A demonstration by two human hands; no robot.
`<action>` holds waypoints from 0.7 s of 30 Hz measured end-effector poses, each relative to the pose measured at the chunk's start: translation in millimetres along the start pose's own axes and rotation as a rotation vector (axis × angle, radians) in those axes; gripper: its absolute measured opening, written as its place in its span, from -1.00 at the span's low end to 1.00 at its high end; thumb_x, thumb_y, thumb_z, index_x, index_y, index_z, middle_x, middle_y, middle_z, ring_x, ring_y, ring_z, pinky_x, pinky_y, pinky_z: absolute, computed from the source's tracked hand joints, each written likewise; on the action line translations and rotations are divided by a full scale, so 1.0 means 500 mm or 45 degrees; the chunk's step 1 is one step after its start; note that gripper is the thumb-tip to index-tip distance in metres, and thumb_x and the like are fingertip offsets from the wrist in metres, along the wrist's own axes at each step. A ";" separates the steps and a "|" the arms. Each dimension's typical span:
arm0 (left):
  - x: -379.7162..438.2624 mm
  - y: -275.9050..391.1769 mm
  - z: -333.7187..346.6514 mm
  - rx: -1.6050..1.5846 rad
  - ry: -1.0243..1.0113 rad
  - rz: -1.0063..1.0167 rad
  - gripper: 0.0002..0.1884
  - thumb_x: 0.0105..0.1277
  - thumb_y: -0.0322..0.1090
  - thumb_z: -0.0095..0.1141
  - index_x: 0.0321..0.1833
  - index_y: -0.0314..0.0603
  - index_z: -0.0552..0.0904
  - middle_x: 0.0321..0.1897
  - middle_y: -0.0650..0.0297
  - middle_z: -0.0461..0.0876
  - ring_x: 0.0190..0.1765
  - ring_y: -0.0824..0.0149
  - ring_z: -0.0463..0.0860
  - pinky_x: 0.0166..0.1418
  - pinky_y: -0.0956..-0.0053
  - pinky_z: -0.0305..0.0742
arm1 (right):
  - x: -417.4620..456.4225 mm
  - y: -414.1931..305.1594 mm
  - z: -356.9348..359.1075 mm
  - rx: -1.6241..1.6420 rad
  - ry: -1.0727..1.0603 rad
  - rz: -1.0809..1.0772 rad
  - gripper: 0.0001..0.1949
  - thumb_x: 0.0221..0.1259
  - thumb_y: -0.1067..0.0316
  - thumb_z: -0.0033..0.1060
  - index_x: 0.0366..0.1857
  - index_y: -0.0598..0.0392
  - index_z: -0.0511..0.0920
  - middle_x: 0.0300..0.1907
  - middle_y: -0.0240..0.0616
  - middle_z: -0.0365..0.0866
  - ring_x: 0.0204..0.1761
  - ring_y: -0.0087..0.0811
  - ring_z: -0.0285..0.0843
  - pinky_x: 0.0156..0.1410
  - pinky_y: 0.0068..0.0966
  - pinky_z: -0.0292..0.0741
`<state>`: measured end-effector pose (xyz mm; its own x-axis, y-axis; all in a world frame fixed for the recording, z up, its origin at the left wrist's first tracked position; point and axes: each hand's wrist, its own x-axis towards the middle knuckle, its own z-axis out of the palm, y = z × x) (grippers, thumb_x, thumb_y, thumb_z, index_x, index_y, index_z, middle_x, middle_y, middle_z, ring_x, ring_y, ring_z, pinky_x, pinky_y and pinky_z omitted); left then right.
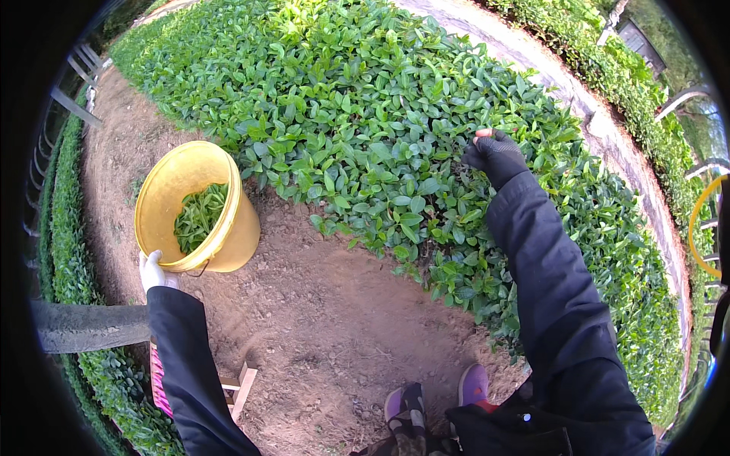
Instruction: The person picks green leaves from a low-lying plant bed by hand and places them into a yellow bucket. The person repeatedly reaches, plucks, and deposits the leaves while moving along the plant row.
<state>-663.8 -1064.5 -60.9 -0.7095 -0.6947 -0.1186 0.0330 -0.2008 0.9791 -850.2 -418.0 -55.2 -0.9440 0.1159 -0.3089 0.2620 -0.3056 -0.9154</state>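
Note:
My left hand, in a white glove, grips the rim of a yellow plastic bucket. The bucket is tilted, its mouth towards me, and a heap of picked green leaves lies inside. A wire handle hangs at its lower edge. My right hand wears a black glove that leaves at least one fingertip bare. It is curled just over the top of a dense, leafy bush hedge, probably tea. Whether anything is held in those curled fingers is hidden.
Bare brown soil lies between my shoes and the hedge. At lower left stands part of a wooden stool or frame. A grey post crosses behind my left arm. Beyond a pale path runs another hedge row.

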 end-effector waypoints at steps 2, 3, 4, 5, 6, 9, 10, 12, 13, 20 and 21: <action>0.042 -0.038 0.068 0.226 0.135 0.032 -0.65 0.24 -0.42 -0.07 0.10 -0.21 0.38 0.05 0.14 0.45 0.06 0.17 0.49 0.11 0.22 0.42 | 0.057 -0.018 -0.003 -0.364 0.085 -0.142 -0.75 0.07 0.50 0.18 -0.14 0.18 0.45 -0.43 -0.25 0.53 -0.53 -0.46 0.53 -0.33 -0.49 0.61; 0.037 -0.035 0.105 0.438 0.270 0.050 -0.69 0.28 -0.35 -0.02 0.07 -0.22 0.40 0.03 0.15 0.46 0.02 0.20 0.51 0.07 0.28 0.43 | 0.075 -0.019 0.002 -0.775 0.060 -0.262 -0.77 0.05 0.42 0.21 -0.18 0.12 0.48 -0.40 -0.24 0.56 -0.45 -0.39 0.55 -0.27 -0.44 0.58; 0.066 -0.040 0.087 0.424 0.137 0.244 -0.62 0.31 -0.19 0.03 0.09 -0.26 0.39 0.02 0.15 0.47 0.00 0.26 0.52 0.03 0.37 0.42 | 0.090 -0.017 0.015 -1.172 0.017 -0.383 -0.78 0.02 0.34 0.24 -0.22 0.06 0.52 -0.37 -0.22 0.58 -0.38 -0.32 0.57 -0.21 -0.39 0.54; 0.088 -0.037 0.061 0.468 0.117 0.200 -0.61 0.31 -0.18 0.04 0.09 -0.27 0.38 0.02 0.15 0.47 0.00 0.26 0.51 0.05 0.38 0.41 | 0.100 -0.012 0.027 -1.566 -0.031 -0.509 -0.78 0.00 0.26 0.26 -0.25 0.00 0.56 -0.34 -0.20 0.61 -0.30 -0.24 0.59 -0.15 -0.34 0.51; 0.094 -0.031 0.070 0.499 0.084 0.147 -0.59 0.31 -0.17 0.04 0.10 -0.28 0.37 0.02 0.14 0.47 0.01 0.26 0.51 0.06 0.39 0.40 | 0.105 -0.015 0.027 -1.729 -0.066 -0.512 -0.79 -0.01 0.24 0.23 -0.27 -0.02 0.57 -0.32 -0.18 0.61 -0.25 -0.19 0.58 -0.10 -0.32 0.49; 0.078 -0.014 0.061 0.575 0.120 -0.012 -0.44 0.27 -0.07 0.07 0.22 -0.22 0.27 0.12 0.12 0.39 0.12 0.23 0.42 0.14 0.30 0.31 | 0.103 -0.017 0.038 -2.062 -0.142 -0.486 -0.81 0.00 0.21 0.14 -0.29 -0.05 0.57 -0.26 -0.12 0.60 -0.14 -0.08 0.55 -0.02 -0.28 0.46; 0.064 -0.007 0.046 0.599 0.160 -0.064 -0.37 0.25 -0.03 0.08 0.28 -0.19 0.22 0.17 0.11 0.35 0.17 0.21 0.38 0.18 0.25 0.28 | 0.095 -0.016 0.045 -2.074 -0.136 -0.457 -0.81 0.00 0.23 0.11 -0.29 -0.04 0.56 -0.25 -0.10 0.60 -0.14 -0.07 0.54 -0.02 -0.28 0.47; 0.008 0.009 0.024 0.556 0.126 -0.166 -0.19 0.20 0.07 0.09 0.41 -0.07 0.04 0.33 0.10 0.17 0.34 0.13 0.20 0.29 0.04 0.07 | 0.077 -0.009 0.059 -2.103 -0.153 -0.429 -0.80 0.00 0.24 0.08 -0.28 -0.02 0.54 -0.26 -0.08 0.59 -0.14 -0.07 0.55 -0.02 -0.27 0.47; -0.052 0.018 0.062 0.549 0.097 -0.175 -0.23 0.24 0.05 0.03 0.41 -0.08 0.03 0.37 0.11 0.12 0.39 0.13 0.15 0.35 0.03 -0.05 | 0.077 -0.010 0.051 -2.123 -0.156 -0.436 -0.80 0.01 0.23 0.08 -0.28 -0.02 0.54 -0.26 -0.08 0.60 -0.14 -0.07 0.55 -0.02 -0.27 0.47; -0.438 -0.028 -0.008 0.702 -0.136 -0.316 -0.46 0.35 -0.26 -0.02 0.35 -0.21 0.21 0.33 0.19 0.24 0.27 0.30 0.34 0.29 0.39 0.18 | 0.060 0.007 0.040 -2.054 -0.194 -0.550 -0.81 0.11 0.21 0.05 -0.31 0.08 0.48 -0.37 -0.11 0.58 -0.23 -0.05 0.55 -0.10 -0.26 0.44; -0.504 -0.015 0.008 0.494 -0.090 -0.442 -0.48 0.36 -0.38 -0.06 0.32 -0.44 0.17 0.33 0.12 0.22 0.30 0.30 0.29 0.36 0.45 0.15 | 0.057 0.024 0.034 -1.901 -0.198 -0.552 -0.81 0.11 0.20 0.05 -0.33 0.08 0.49 -0.41 -0.15 0.57 -0.27 -0.11 0.54 -0.15 -0.27 0.44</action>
<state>-488.0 -885.2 -37.5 -0.6786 -0.5817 -0.4485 -0.4663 -0.1307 0.8749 -877.1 -434.2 -70.6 -0.9834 -0.1805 -0.0206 -0.1601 0.9147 -0.3711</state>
